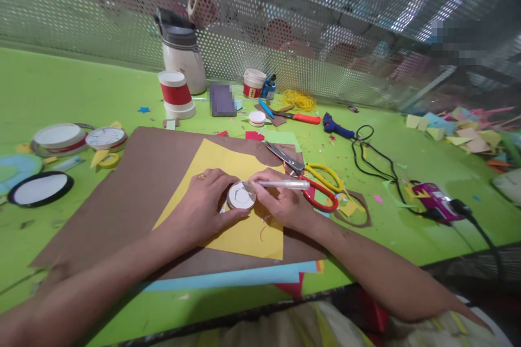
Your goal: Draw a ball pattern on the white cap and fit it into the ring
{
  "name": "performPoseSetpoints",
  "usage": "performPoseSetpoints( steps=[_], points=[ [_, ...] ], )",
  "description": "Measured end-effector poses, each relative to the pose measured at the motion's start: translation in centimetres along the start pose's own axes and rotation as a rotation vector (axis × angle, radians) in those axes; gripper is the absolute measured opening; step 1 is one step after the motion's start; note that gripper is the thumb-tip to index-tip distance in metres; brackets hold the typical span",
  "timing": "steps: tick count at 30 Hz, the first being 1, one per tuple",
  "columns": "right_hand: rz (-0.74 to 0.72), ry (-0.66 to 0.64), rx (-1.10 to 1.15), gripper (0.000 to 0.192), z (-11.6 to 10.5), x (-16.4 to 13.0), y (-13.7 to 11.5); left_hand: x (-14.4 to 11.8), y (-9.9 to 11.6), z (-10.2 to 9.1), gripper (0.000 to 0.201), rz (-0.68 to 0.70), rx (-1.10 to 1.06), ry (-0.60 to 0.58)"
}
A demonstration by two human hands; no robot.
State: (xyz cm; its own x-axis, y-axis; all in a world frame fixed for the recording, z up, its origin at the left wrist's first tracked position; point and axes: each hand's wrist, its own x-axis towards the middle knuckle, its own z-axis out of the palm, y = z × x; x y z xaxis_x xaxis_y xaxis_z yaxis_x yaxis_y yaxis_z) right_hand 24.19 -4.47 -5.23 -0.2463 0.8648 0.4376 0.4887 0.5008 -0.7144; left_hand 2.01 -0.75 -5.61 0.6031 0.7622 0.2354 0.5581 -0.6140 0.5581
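Left hand (207,200) pressed down on a small round white lid-like disc (241,196), fingers curled around its near and left edge, holding it flat. The disc sat on a yellow paper sheet (211,165), near that sheet's middle. Right hand (280,200) was closed around a white pen-like marker (280,185), tip touching the disc's right rim, barrel pointing away to the right. The yellow sheet lay on a big brown cardboard sheet (138,184) on the green counter (49,87); a light blue paper strip (228,277) stuck out beneath the cardboard at the near side.

Just right of the yellow sheet: yellow-handled scissors (321,173) and red-handled scissors (321,198), overlapping, touching the right hand's far side. Further right of the yellow sheet, a purple glue gun (433,198) with a black cable (374,157). Beyond the yellow sheet: a white-and-red paper cup (176,95), upside down, a white jug with dark lid (181,51), a blue glue gun (336,126), a red-handled cutter (301,117). Left of the yellow sheet: a black-rimmed round lid (39,188) and a round white lid with a red rim (59,138). Far right of the yellow sheet, a pile of pastel paper scraps (464,130). A perforated metal screen (285,21) ran behind the counter.
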Motion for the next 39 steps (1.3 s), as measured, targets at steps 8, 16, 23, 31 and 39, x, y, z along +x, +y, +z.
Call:
performPoseSetpoints(
  steps=[8,16,23,31,39],
  points=[
    [0.011,0.005,0.026,0.017,0.08,-0.05,-0.03,-0.07,0.01,-0.05,0.041,-0.014,-0.002,-0.009],
    [0.006,-0.008,0.01,0.019,0.01,-0.08,-0.11,0.03,0.07,-0.15,0.041,0.001,-0.004,-0.009],
    [-0.027,0.019,-0.004,0.018,0.11,-0.07,-0.06,0.06,-0.03,-0.07,0.043,-0.006,-0.001,-0.007],
    [-0.025,0.022,0.012,0.017,0.18,-0.09,0.06,0.04,-0.09,0.02,0.045,-0.022,-0.018,-0.007],
    [-0.068,0.03,-0.003,0.014,-0.02,-0.18,-0.02,0.05,-0.14,0.04,0.044,-0.012,-0.019,-0.005]
  ],
)
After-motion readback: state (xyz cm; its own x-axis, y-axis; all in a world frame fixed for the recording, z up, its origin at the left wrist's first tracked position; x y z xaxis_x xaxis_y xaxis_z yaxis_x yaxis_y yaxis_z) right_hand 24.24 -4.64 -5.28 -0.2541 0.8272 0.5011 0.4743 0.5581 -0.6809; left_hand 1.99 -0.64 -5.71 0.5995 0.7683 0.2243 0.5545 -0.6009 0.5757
